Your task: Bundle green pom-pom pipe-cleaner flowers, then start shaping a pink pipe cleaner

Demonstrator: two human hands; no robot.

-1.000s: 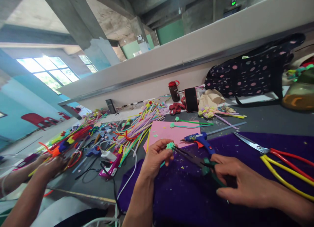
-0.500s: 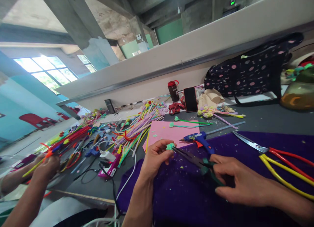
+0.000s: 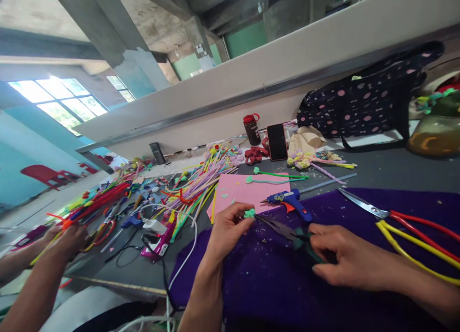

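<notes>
My left hand [image 3: 232, 229] pinches a small mint-green fuzzy flower [image 3: 249, 213] between thumb and fingers. In my right hand [image 3: 339, 255] is a pair of long-nose pliers [image 3: 285, 230] with dark green handles, its jaw tips at the flower's right side. Whether the jaws grip the flower is too small to tell. Under both hands spreads a dark purple cloth [image 3: 266, 279] dotted with bits of fluff. Just beyond lies a blue glue gun [image 3: 293, 202], its nozzle over a pink sheet [image 3: 233, 188]. Two green-stemmed flowers [image 3: 271, 179] rest across that sheet.
Large scissors [image 3: 381, 214] with red and yellow handles lie at right. A phone [image 3: 276, 142], a bottle [image 3: 252, 130] and a patterned bag [image 3: 355, 102] stand behind. Pipe cleaners [image 3: 208, 178], a power strip [image 3: 160, 243] and cables fill the left. A co-worker's hands [image 3: 68, 238] work there.
The view has shifted slightly, moving the scene a little left and up. My right hand has tilted the pliers a little; my left hand still holds the flower.
</notes>
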